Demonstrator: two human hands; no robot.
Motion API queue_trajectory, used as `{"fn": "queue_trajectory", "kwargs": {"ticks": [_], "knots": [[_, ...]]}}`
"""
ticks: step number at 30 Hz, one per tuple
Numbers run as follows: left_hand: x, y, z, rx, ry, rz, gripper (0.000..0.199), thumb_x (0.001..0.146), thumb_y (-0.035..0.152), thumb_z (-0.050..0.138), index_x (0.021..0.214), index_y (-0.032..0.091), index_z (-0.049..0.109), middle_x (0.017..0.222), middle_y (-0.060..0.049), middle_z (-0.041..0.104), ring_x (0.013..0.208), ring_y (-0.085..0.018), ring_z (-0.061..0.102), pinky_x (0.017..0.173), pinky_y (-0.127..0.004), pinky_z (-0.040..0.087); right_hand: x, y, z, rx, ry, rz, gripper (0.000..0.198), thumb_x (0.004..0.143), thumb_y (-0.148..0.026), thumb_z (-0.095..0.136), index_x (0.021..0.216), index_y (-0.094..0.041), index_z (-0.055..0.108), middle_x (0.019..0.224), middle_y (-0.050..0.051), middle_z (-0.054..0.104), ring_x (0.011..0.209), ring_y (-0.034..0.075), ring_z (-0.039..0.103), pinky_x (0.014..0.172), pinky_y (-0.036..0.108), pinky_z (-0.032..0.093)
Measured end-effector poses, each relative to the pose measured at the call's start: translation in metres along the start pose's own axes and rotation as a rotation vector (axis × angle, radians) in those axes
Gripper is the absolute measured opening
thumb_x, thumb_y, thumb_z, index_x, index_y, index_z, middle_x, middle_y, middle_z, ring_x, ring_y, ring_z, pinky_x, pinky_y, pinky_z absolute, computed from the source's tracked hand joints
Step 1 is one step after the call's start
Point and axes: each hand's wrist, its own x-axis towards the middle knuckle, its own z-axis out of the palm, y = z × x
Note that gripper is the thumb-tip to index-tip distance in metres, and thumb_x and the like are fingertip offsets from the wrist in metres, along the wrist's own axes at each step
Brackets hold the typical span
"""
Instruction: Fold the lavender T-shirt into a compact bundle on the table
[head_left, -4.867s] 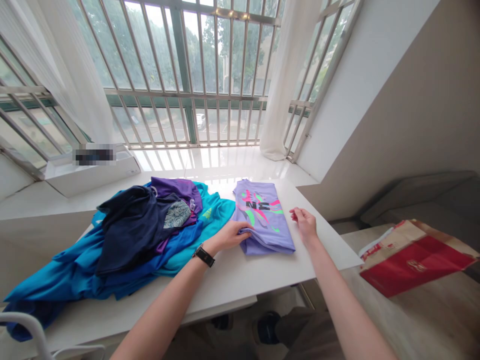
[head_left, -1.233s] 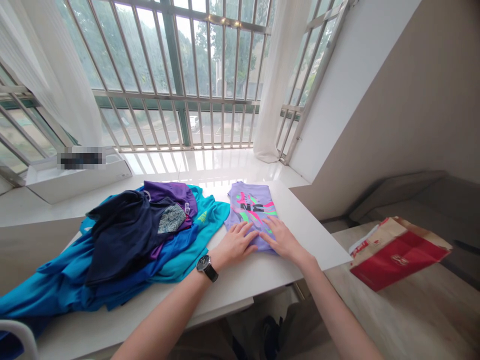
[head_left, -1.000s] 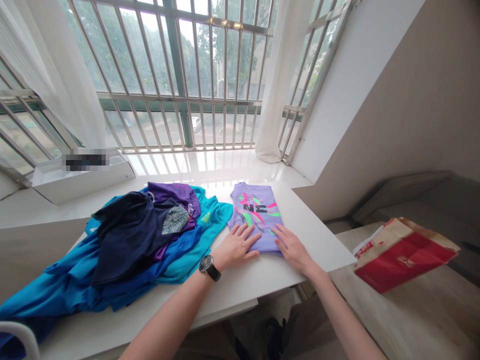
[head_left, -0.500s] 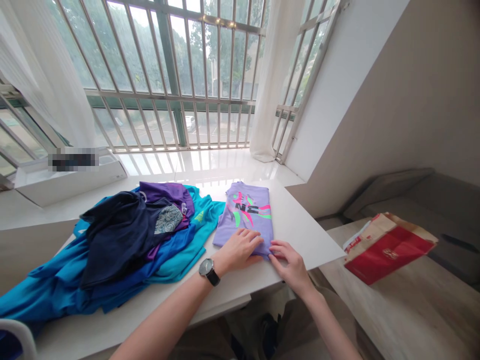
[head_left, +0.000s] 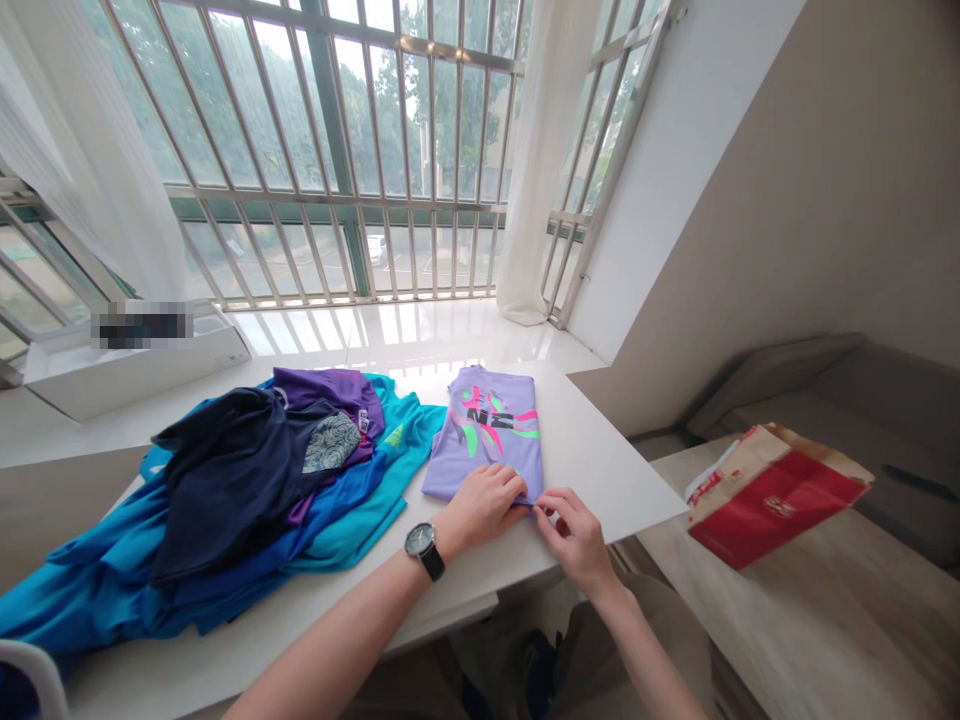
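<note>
A folded lavender T-shirt with a pink, green and black print lies flat on the white table. My left hand, with a black-strapped watch on its wrist, is at the shirt's near edge. Its fingers bend over the fabric and the thumb is at the edge, closed on it. At the near right corner, my right hand pinches the shirt between thumb and fingers. Left of the shirt is a loose heap of clothes: a dark navy garment on top, with a purple one and blue and teal ones beneath.
A white open box stands on the sill at the left, its contents blurred out. Behind the table is a barred window with white curtains. On a lower surface to the right stands a red and tan paper bag. A white curved rail shows bottom left.
My right hand's fingers have closed into a pinch on the shirt's near corner. My left hand's fingers have drawn back slightly towards the near edge. The clothes heap looks the same.
</note>
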Motion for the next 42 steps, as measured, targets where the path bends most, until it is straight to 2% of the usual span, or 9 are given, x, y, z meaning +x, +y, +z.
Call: {"fn": "queue_trajectory", "kwargs": {"ticks": [12,16,19,24,27,31,34,38,42], "knots": [[0.007,0.005,0.008,-0.021,0.021,-0.172,0.006,0.089,0.018,0.055,0.093,0.022,0.054,0.095,-0.005,0.061,0.089,-0.022,0.056,0.075,-0.035,0.045,0.004,0.000,-0.002,0.022,-0.126,-0.029,0.014,0.096,-0.026,0.053,0.091,-0.023,0.066,0.086,0.004,0.067,0.063,0.015,0.061,0.053,0.027,0.052],[0.003,0.002,0.000,-0.068,0.032,-0.072,0.008,0.088,0.016,0.055,0.094,0.021,0.058,0.096,-0.004,0.061,0.090,-0.021,0.057,0.076,-0.032,0.044,0.004,-0.003,-0.002,0.010,-0.154,-0.023,0.015,0.096,-0.027,0.053,0.089,-0.023,0.065,0.084,0.003,0.066,0.060,0.014,0.058,0.053,0.026,0.050],[-0.003,-0.004,-0.010,-0.134,-0.029,0.038,0.007,0.090,0.028,0.061,0.093,0.022,0.062,0.092,-0.002,0.061,0.084,-0.019,0.058,0.074,-0.029,0.043,0.004,-0.007,-0.006,-0.008,-0.175,0.004,0.019,0.095,-0.030,0.054,0.080,-0.022,0.064,0.075,0.002,0.064,0.059,0.014,0.056,0.054,0.027,0.048],[-0.008,-0.007,-0.018,-0.174,-0.067,0.075,0.019,0.095,0.040,0.059,0.090,0.023,0.067,0.084,-0.001,0.063,0.077,-0.018,0.061,0.069,-0.029,0.043,0.012,-0.002,-0.009,0.083,-0.200,0.163,0.033,0.097,-0.039,0.052,0.072,-0.021,0.066,0.067,0.001,0.065,0.054,0.014,0.055,0.048,0.026,0.044],[-0.008,0.001,-0.014,-0.178,-0.019,-0.003,0.024,0.102,0.034,0.045,0.098,0.022,0.065,0.083,-0.003,0.067,0.076,-0.020,0.063,0.069,-0.032,0.046,0.027,0.007,-0.004,0.075,-0.108,0.182,0.030,0.097,-0.040,0.051,0.079,-0.021,0.067,0.074,0.002,0.069,0.062,0.016,0.061,0.052,0.027,0.049],[-0.007,0.011,-0.007,-0.168,0.007,-0.020,0.023,0.102,0.028,0.042,0.106,0.023,0.064,0.089,-0.005,0.069,0.080,-0.022,0.065,0.071,-0.035,0.048,0.060,0.022,0.006,-0.065,-0.020,-0.030,0.018,0.094,-0.033,0.055,0.087,-0.022,0.068,0.093,0.006,0.071,0.090,0.022,0.066,0.082,0.038,0.055],[-0.008,0.011,-0.005,-0.134,-0.001,0.027,0.019,0.098,0.028,0.049,0.107,0.024,0.065,0.091,-0.006,0.067,0.081,-0.024,0.064,0.072,-0.035,0.047,0.082,0.035,0.012,-0.177,-0.111,-0.094,0.016,0.094,-0.027,0.053,0.092,-0.022,0.068,0.106,0.008,0.071,0.104,0.025,0.064,0.095,0.045,0.050],[-0.009,0.005,-0.005,-0.074,0.022,0.074,0.018,0.093,0.034,0.060,0.107,0.024,0.065,0.105,-0.007,0.063,0.089,-0.024,0.060,0.078,-0.035,0.046,0.087,0.048,0.015,-0.293,-0.301,-0.085,0.018,0.094,-0.027,0.051,0.102,-0.022,0.066,0.114,0.008,0.070,0.108,0.025,0.063,0.094,0.043,0.050],[-0.008,-0.004,-0.006,-0.061,0.017,0.092,0.023,0.095,0.045,0.059,0.095,0.024,0.067,0.101,-0.003,0.063,0.090,-0.020,0.057,0.080,-0.033,0.043,0.071,0.046,0.007,-0.457,-0.289,-0.048,0.021,0.096,-0.032,0.050,0.107,-0.023,0.065,0.115,0.008,0.069,0.108,0.026,0.063,0.090,0.041,0.049]]}}
